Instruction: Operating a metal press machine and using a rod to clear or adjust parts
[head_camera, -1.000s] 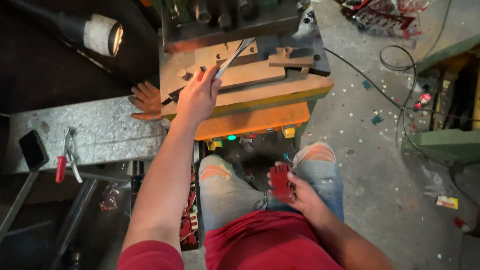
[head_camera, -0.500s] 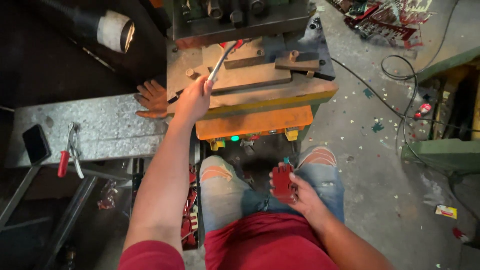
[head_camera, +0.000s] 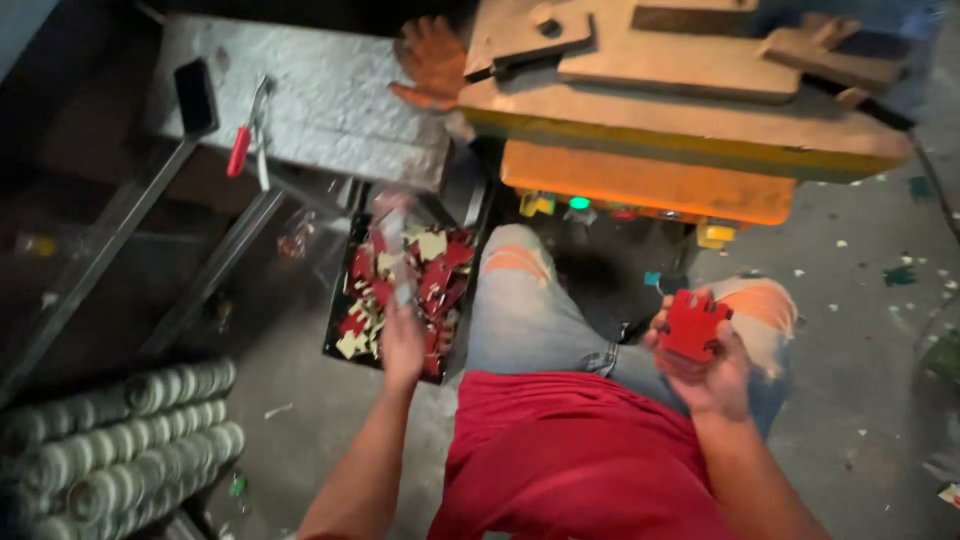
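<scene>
Red flat pieces (head_camera: 692, 325), stacked, sit clamped in the right hand (head_camera: 712, 372) over the right knee at about four o'clock. Toward nine o'clock the left hand (head_camera: 402, 345) hangs blurred over a black tray (head_camera: 340, 300) of red and cream cut pieces (head_camera: 415, 270) on the floor; I cannot tell its grip. Farther off, at twelve o'clock, stands the press with its orange front (head_camera: 640, 185), an orange glove (head_camera: 432, 55) and red-handled pliers (head_camera: 245, 135) on the grey surface (head_camera: 340, 110) beside it.
</scene>
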